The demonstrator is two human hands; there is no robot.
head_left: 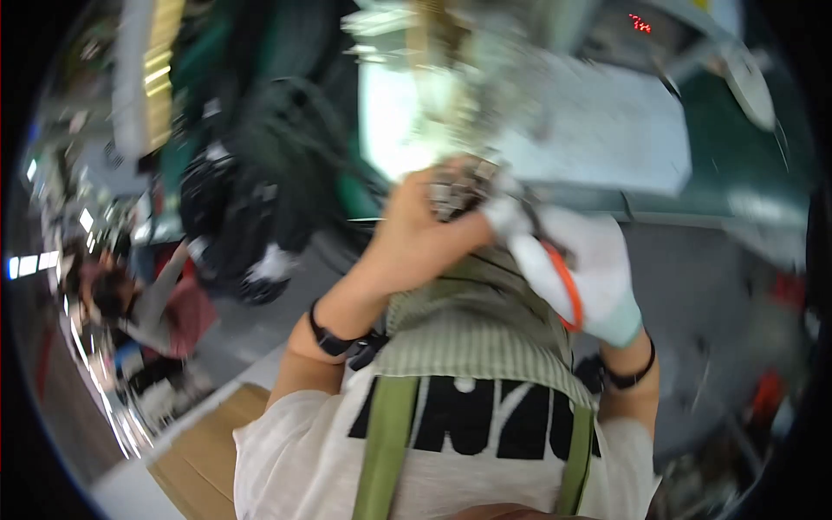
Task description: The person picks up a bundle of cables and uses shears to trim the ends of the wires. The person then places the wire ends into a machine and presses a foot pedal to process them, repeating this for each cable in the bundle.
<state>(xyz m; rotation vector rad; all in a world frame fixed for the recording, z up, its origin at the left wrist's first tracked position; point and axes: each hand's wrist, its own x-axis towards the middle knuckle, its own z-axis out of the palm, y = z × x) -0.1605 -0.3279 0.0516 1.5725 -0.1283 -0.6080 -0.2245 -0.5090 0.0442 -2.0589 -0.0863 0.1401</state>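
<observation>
My left hand (412,238), bare and with a dark band at its wrist, is closed round a cluster of small silvery metal pieces (457,189). Motion blur hides their exact kind. My right hand (589,260) wears a white glove and is closed on an orange-handled hand tool (565,286). The tool's dark front part points toward the metal pieces, but its jaws are too blurred to make out. Both hands meet in front of my green striped apron (485,342), at the near edge of the green bench (598,202).
A white sheet (607,130) lies on the bench, with a device with a red lit display (640,23) behind it. Black cables and bundles (234,217) hang at the left. Farther left another person (169,303) sits. A cardboard box (208,451) stands at lower left.
</observation>
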